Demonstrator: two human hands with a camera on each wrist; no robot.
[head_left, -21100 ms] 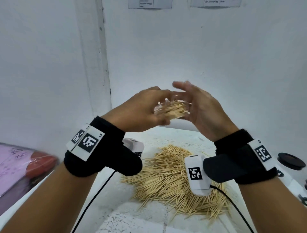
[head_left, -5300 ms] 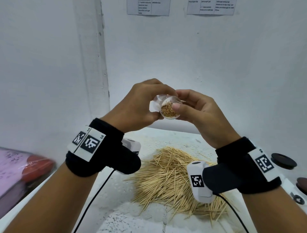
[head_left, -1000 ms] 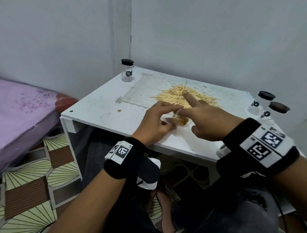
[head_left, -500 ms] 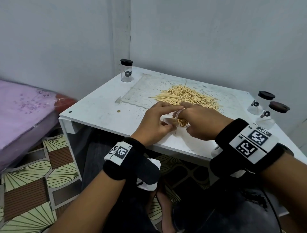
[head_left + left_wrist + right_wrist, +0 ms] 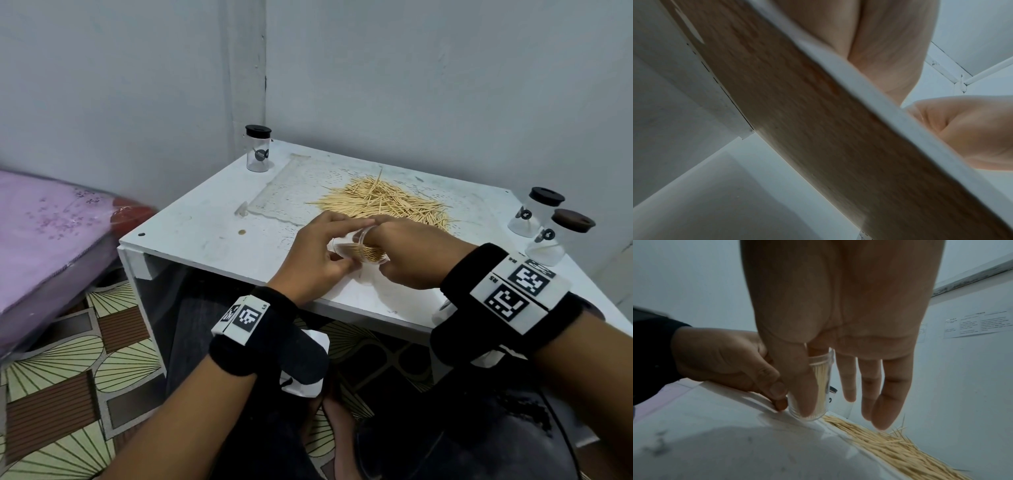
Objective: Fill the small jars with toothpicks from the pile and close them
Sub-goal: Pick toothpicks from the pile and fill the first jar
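Observation:
A small clear jar (image 5: 359, 248) packed with toothpicks stands without a lid near the front edge of the white table (image 5: 212, 233). My left hand (image 5: 337, 240) grips its lower part from the left. My right hand (image 5: 383, 240) pinches it from the right. In the right wrist view my right hand (image 5: 849, 345) has its thumb down the side of the jar (image 5: 821, 374) and its index finger behind the rim, the other fingers hanging straight. My left hand (image 5: 731, 363) holds the base there. The toothpick pile (image 5: 380, 202) lies just behind.
A lidded clear jar (image 5: 258, 149) stands at the back left corner. Two more lidded jars (image 5: 536, 212) (image 5: 555, 236) stand at the right edge. A pink mattress (image 5: 51, 233) lies to the left. The left wrist view shows mostly the table's underside (image 5: 818, 129).
The jar came down from in front of my face onto the table. Within the last second my right index finger stopped pointing out and closed on the jar's rim.

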